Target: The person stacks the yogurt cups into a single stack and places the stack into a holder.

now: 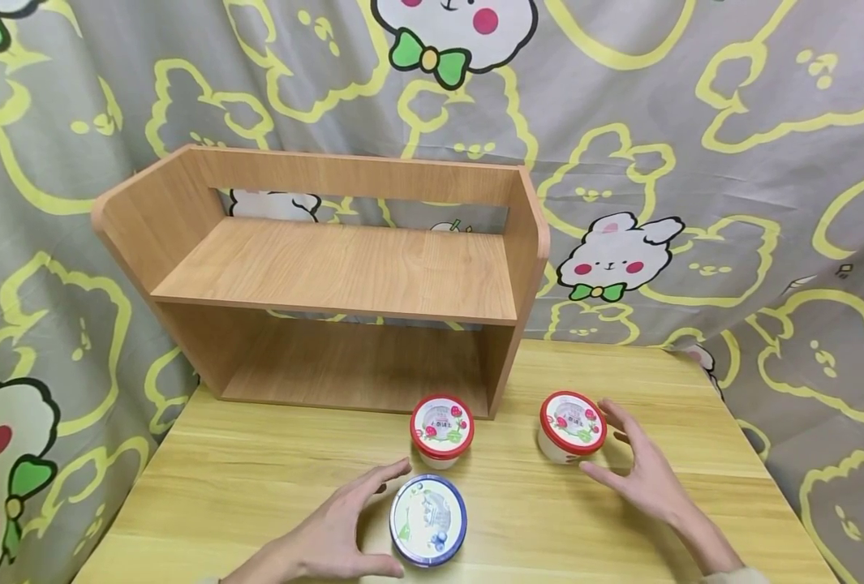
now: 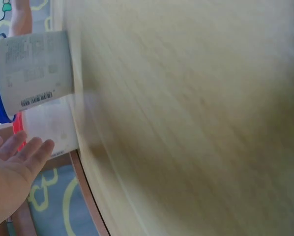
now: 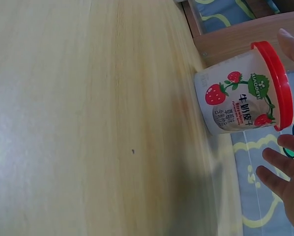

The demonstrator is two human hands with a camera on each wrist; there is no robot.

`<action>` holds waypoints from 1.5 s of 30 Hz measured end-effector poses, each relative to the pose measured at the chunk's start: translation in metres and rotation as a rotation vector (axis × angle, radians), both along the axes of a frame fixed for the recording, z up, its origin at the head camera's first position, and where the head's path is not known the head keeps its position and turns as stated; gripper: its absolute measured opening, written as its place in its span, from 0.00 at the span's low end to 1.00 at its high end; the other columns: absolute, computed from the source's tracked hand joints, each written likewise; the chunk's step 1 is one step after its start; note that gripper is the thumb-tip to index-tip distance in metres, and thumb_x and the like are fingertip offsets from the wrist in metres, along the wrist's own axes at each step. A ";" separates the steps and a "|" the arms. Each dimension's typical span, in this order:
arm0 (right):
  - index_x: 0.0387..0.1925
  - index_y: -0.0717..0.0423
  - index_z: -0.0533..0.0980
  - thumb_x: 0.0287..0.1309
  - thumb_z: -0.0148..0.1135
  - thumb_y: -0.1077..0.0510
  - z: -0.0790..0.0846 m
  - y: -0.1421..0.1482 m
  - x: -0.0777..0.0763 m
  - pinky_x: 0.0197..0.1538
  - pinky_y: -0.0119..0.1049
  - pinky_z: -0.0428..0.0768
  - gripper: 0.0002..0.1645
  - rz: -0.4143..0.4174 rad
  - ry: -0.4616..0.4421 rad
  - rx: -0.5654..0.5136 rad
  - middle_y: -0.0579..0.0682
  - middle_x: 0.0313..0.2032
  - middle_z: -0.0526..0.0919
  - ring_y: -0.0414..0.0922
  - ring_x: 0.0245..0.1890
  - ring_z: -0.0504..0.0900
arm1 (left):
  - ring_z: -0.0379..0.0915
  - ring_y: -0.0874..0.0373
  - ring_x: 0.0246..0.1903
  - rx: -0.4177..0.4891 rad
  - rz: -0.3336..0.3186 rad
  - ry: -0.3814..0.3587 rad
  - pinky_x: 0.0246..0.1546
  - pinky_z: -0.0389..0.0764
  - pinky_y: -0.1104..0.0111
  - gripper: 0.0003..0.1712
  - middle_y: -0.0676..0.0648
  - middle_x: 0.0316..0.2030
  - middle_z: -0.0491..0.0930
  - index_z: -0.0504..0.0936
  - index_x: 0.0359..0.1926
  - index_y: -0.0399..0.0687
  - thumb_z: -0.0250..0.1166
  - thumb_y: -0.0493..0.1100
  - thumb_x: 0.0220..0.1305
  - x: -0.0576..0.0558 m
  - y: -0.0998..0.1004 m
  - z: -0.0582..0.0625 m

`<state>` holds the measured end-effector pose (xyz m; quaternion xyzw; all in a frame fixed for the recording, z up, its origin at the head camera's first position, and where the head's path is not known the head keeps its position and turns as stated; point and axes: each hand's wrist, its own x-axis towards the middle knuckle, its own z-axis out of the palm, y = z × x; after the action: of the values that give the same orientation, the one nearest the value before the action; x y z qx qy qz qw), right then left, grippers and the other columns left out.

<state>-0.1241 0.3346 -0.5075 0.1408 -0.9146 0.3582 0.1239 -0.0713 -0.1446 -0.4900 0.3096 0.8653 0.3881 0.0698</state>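
Observation:
On the table stand three lidded tubs. The blue-lidded tub [image 1: 428, 521] is at the front, with blueberries on its lid. My left hand [image 1: 337, 527] is held around its left side, thumb and fingers spread apart and gripping nothing. Behind it, near the shelf, is a red-lidded tub [image 1: 442, 430] with strawberries on top. Another red-lidded strawberry tub [image 3: 240, 93] stands farther right, upright on the table. Beside its right side my right hand [image 1: 639, 470] is spread, fingertips close to the rim and holding nothing.
A two-level wooden shelf [image 1: 337, 268] stands at the back left of the wooden table [image 1: 534, 535], its two boards bare. A grey curtain [image 1: 621, 97] with yellow outlines and rabbit faces hangs behind and at both sides.

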 end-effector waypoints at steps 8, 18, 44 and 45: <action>0.80 0.59 0.58 0.49 0.86 0.53 -0.003 -0.003 -0.004 0.61 0.22 0.77 0.64 -0.004 -0.026 -0.020 0.63 0.71 0.75 0.19 0.64 0.67 | 0.75 0.55 0.67 0.029 -0.042 -0.081 0.67 0.81 0.56 0.63 0.47 0.77 0.69 0.56 0.82 0.63 0.83 0.61 0.51 -0.001 0.004 -0.002; 0.80 0.52 0.59 0.47 0.86 0.50 -0.004 -0.005 -0.006 0.57 0.43 0.83 0.64 -0.056 -0.074 0.025 0.58 0.63 0.82 0.39 0.56 0.80 | 0.77 0.60 0.61 -0.009 -0.043 -0.071 0.64 0.83 0.59 0.61 0.54 0.73 0.73 0.59 0.81 0.64 0.83 0.64 0.51 -0.003 0.008 -0.004; 0.78 0.55 0.61 0.52 0.83 0.48 -0.008 -0.005 -0.019 0.54 0.41 0.81 0.58 -0.072 -0.143 0.018 0.58 0.60 0.84 0.31 0.51 0.78 | 0.77 0.70 0.56 0.056 -0.061 -0.125 0.63 0.83 0.64 0.51 0.63 0.61 0.80 0.65 0.74 0.68 0.79 0.68 0.54 -0.007 0.012 -0.008; 0.78 0.55 0.61 0.52 0.83 0.47 -0.008 -0.005 -0.019 0.54 0.42 0.81 0.58 -0.074 -0.143 0.020 0.58 0.60 0.84 0.32 0.51 0.78 | 0.77 0.70 0.56 0.057 -0.061 -0.121 0.63 0.83 0.64 0.51 0.63 0.61 0.80 0.65 0.74 0.68 0.79 0.68 0.54 -0.007 0.012 -0.008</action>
<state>-0.1434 0.3291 -0.5155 0.0821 -0.9292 0.3534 0.0699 -0.0779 -0.1327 -0.4982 0.3136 0.8382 0.4282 0.1252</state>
